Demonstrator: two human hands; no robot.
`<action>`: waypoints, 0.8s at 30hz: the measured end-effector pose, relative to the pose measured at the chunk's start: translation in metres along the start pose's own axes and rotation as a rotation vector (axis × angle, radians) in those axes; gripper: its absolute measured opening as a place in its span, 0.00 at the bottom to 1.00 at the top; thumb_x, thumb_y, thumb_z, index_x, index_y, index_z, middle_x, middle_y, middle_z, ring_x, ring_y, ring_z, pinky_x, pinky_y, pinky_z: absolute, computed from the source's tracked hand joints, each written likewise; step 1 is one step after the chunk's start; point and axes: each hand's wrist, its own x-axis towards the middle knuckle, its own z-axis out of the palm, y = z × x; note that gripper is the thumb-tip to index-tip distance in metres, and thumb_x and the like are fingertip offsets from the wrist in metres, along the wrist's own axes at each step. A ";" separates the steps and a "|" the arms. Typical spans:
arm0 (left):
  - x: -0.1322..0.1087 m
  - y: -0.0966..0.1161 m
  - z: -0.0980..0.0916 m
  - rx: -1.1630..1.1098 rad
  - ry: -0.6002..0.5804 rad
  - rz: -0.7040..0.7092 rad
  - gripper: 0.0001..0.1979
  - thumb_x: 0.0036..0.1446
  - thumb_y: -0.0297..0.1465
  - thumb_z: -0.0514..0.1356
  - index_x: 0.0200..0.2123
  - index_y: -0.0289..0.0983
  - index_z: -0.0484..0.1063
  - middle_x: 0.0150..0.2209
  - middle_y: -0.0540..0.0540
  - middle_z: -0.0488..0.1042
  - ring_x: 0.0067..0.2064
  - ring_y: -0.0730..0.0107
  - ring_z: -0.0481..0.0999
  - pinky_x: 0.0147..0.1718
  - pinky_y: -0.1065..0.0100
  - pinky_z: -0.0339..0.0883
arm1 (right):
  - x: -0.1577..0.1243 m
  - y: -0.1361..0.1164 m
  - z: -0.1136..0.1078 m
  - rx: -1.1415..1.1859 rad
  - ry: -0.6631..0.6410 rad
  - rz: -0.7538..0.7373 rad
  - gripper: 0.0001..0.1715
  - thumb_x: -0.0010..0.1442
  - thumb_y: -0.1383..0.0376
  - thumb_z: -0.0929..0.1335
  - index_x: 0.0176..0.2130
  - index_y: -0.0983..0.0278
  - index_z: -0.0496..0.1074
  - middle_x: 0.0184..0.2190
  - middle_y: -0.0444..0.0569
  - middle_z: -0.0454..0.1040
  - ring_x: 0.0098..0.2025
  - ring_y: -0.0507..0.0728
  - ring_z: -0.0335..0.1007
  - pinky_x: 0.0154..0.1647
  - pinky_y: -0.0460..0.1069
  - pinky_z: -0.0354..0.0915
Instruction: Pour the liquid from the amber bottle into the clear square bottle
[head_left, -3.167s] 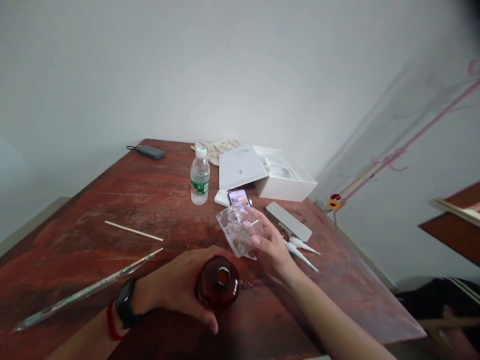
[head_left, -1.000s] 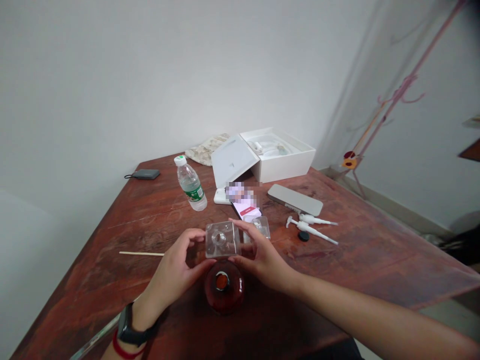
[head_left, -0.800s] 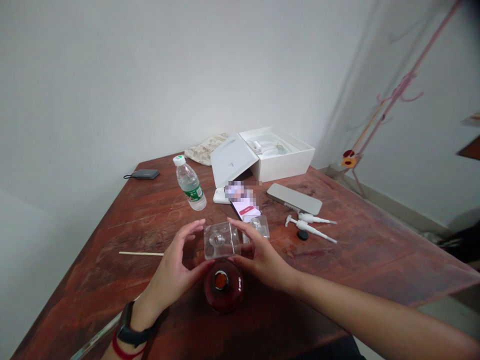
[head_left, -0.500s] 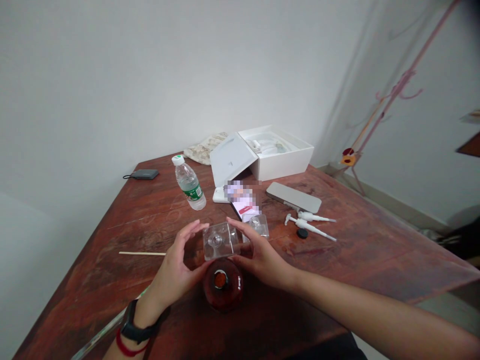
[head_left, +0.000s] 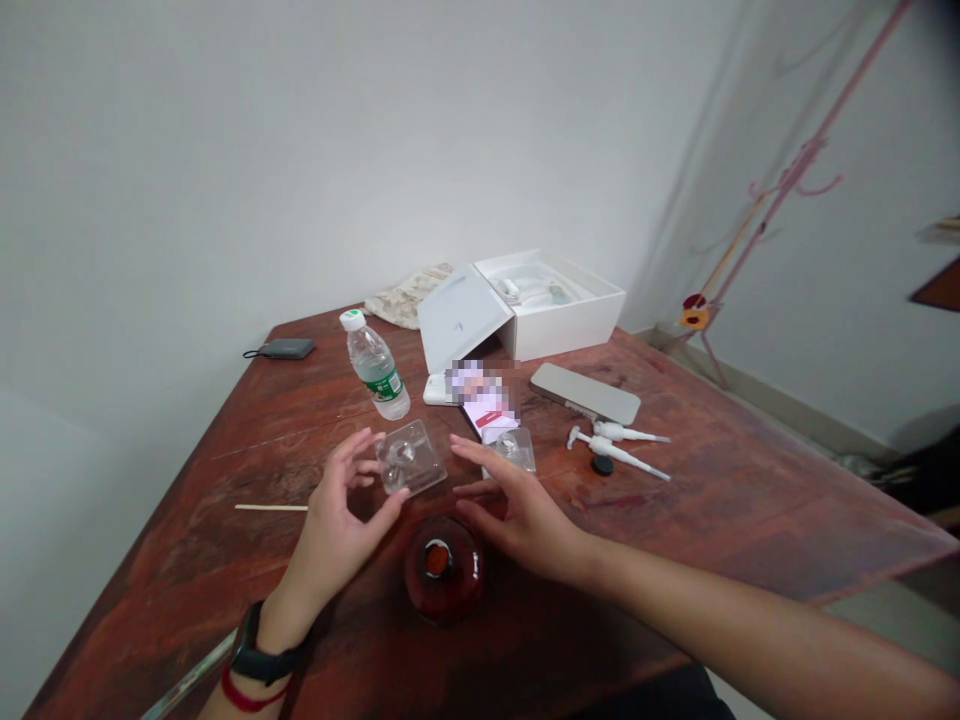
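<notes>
My left hand (head_left: 337, 510) holds a clear square plastic piece (head_left: 421, 462) with a round raised middle, its thumb on the near edge and fingers at the left side. The piece is tilted above the table. To its right, my right hand (head_left: 525, 515) is apart from it, with fingers spread and nothing held. Between my wrists stands an amber-brown bottle (head_left: 457, 595), its round mouth uncovered. A second clear plastic piece (head_left: 523, 452) lies just beyond my right fingers, partly over the lower end of a phone (head_left: 491, 420).
Two white pump heads (head_left: 622, 453) and a black cap (head_left: 602, 465) lie right. Behind them is a silver flat box (head_left: 589, 392). A water bottle (head_left: 380, 375), an open white box (head_left: 570, 325), a thin stick (head_left: 270, 507) and a grey pouch-like item (head_left: 291, 348) sit around the wooden table (head_left: 202, 560).
My right hand has let go of the clear plastic piece. My left hand has moved left with it, and the piece has turned and come away from above the brown bottle.
</notes>
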 end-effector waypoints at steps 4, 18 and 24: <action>0.002 -0.007 0.002 0.087 0.018 -0.033 0.33 0.65 0.37 0.68 0.68 0.41 0.60 0.63 0.34 0.76 0.46 0.59 0.85 0.50 0.53 0.81 | 0.001 0.000 -0.001 -0.044 0.011 -0.029 0.27 0.66 0.67 0.74 0.62 0.56 0.76 0.65 0.55 0.77 0.51 0.61 0.86 0.53 0.59 0.83; -0.001 -0.009 0.007 0.122 -0.032 -0.055 0.31 0.67 0.39 0.66 0.68 0.39 0.62 0.64 0.32 0.75 0.50 0.54 0.85 0.52 0.50 0.82 | 0.002 0.000 -0.001 -0.130 0.065 -0.115 0.13 0.68 0.66 0.73 0.51 0.57 0.84 0.54 0.53 0.86 0.56 0.63 0.85 0.57 0.59 0.81; -0.001 -0.015 0.010 0.130 -0.037 -0.062 0.32 0.66 0.40 0.67 0.68 0.39 0.62 0.62 0.33 0.76 0.48 0.55 0.86 0.51 0.49 0.82 | 0.003 0.001 -0.001 -0.100 0.065 -0.131 0.10 0.65 0.67 0.74 0.47 0.59 0.85 0.52 0.53 0.86 0.54 0.61 0.85 0.55 0.55 0.82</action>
